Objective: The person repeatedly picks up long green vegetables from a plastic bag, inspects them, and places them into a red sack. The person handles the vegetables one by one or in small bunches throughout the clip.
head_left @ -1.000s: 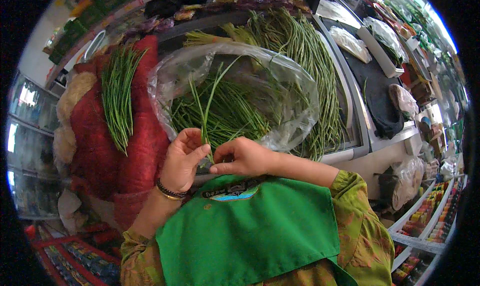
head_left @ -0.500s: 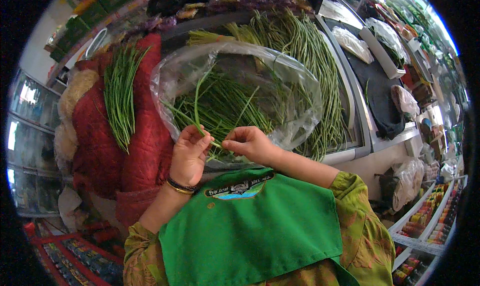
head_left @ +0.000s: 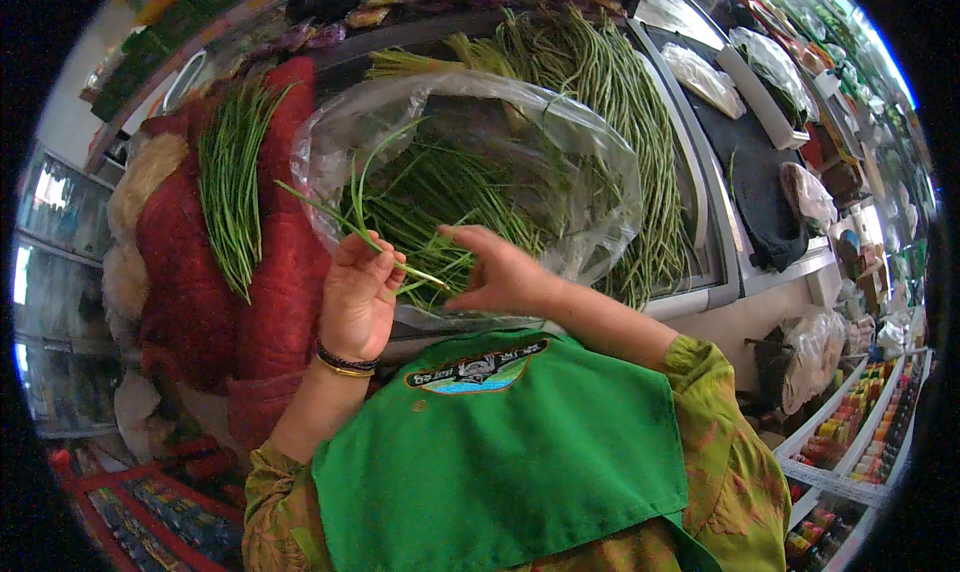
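My left hand (head_left: pixel 358 292) pinches a few long chives (head_left: pixel 358 197) between thumb and fingertips. Their green tips fan up and to the left, while the pale root end points right. Just right of that end is my right hand (head_left: pixel 505 272), its thumb and forefinger spread apart with nothing visible between them. Both hands are over the near rim of a clear plastic bag (head_left: pixel 590 127), which lies wide open and contains a loose heap of chives (head_left: pixel 450 187). To the left, a neat bundle of chives (head_left: pixel 232 187) rests on a red quilted cloth (head_left: pixel 285 322).
Long beans (head_left: pixel 640 152) spread in a pile behind and right of the bag. A metal-edged counter (head_left: pixel 725 232) runs along the right, with a dark cloth (head_left: pixel 770 217) on it. Racks of small packed goods (head_left: pixel 850 422) stand low right, and a red rack (head_left: pixel 140 502) low left.
My right hand has let go of the chives' root end and opened, its forefinger lifting away. My left hand has moved slightly left with the chives still held.
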{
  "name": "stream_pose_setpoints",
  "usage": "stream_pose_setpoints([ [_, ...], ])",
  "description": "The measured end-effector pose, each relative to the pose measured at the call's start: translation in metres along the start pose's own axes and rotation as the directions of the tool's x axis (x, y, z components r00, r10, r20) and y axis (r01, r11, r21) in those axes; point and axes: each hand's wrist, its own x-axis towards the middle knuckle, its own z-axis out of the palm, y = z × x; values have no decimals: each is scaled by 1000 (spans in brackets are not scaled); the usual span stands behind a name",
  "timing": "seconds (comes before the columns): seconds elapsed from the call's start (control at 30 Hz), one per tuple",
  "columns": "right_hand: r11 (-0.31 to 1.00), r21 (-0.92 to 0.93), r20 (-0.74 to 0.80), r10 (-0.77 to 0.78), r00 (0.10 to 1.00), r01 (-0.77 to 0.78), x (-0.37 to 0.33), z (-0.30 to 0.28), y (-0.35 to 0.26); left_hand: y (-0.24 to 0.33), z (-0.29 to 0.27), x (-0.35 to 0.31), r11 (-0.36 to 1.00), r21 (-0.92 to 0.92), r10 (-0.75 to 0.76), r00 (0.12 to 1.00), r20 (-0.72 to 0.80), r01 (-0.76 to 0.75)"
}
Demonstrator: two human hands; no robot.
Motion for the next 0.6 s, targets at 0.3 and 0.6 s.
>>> stream_pose_setpoints([
  [0.3, 998, -24, 94, 53, 994, -51, 4, -26, -12, 45, -17, 7, 979, -107, 173, 985, -19, -174],
  [0.6, 690, 712, 29, -215, 976, 130, 54, -63, -50, 48, -22, -5, 966, -161, 217, 974, 68, -204],
])
